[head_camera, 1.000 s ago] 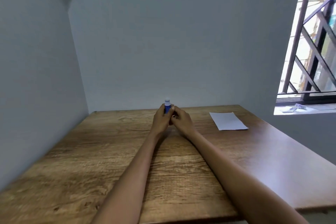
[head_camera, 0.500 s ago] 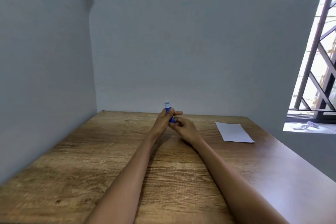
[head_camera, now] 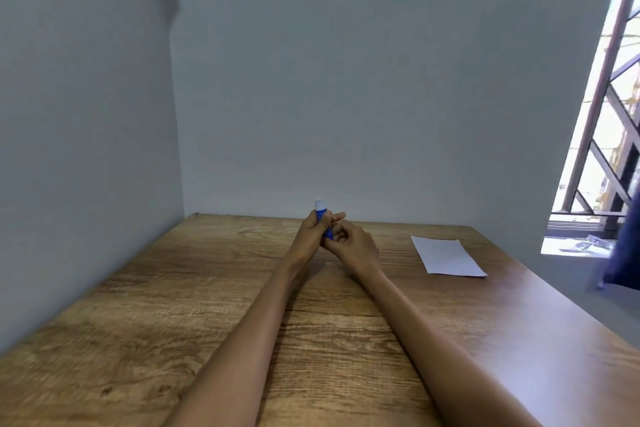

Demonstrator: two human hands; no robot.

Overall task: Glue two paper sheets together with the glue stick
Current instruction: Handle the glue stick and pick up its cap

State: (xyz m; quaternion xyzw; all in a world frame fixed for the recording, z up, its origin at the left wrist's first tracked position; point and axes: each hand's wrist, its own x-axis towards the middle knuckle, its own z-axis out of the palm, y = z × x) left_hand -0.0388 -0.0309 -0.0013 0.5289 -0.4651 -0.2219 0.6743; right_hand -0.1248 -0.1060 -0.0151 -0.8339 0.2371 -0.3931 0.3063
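Glue stick (head_camera: 321, 217) up over the far middle of the counter (head_camera: 145, 315), blue barrel near upright, pale tip on top. Left hand (head_camera: 313, 232) wraps the barrel, fingers (head_camera: 334, 217) curled round it with one lying straighter across the front. Right hand (head_camera: 353, 246) pinches the bottom end, fingers bent in tight. Paper (head_camera: 446, 256) lies flat to the right, well apart from the hands, its near corner close to the counter's right edge. Wide open wood on the left and in front of the forearms; walls close off the far and left sides. Window bars (head_camera: 609, 107) at the right, a dark blurred shape (head_camera: 623, 253) below them. The barrel's print is too small to read. Since a second ago the grip matches, and the view has swung left, the paper sliding rightward in frame.
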